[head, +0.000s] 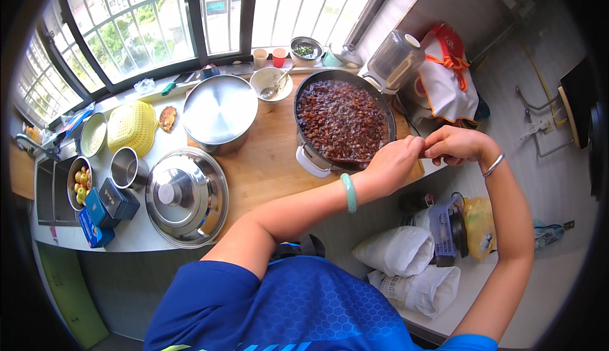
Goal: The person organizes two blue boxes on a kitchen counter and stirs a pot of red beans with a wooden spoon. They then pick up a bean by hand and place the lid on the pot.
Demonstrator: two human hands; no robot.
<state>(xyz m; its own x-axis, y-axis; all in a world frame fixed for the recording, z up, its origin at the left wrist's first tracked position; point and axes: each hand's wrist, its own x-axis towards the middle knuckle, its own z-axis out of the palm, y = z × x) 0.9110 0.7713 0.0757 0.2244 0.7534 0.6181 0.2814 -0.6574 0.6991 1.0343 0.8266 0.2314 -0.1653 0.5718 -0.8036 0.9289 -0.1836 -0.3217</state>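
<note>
A round electric pan (pixel 304 137) on a wooden board (pixel 266 160) holds chunky dark red food in glossy liquid. My left hand (pixel 392 164), below a pale green bangle, is closed at the pan's near right rim. Just right of it, my right hand (pixel 454 145), with a silver bangle at the wrist, closes on the end of a dark reddish-brown utensil handle. Both hands appear to grip this handle, mostly hidden by the fingers; the utensil's other end lies low in the pan, its shape unclear.
Left of the pan stand a steel pot (pixel 220 108), a steel lid (pixel 187 194) and a bowl with a spoon (pixel 271 82). A blender jug (pixel 392 60) and a covered appliance (pixel 447 79) stand behind right. White sacks (pixel 397 251) lie below the counter edge.
</note>
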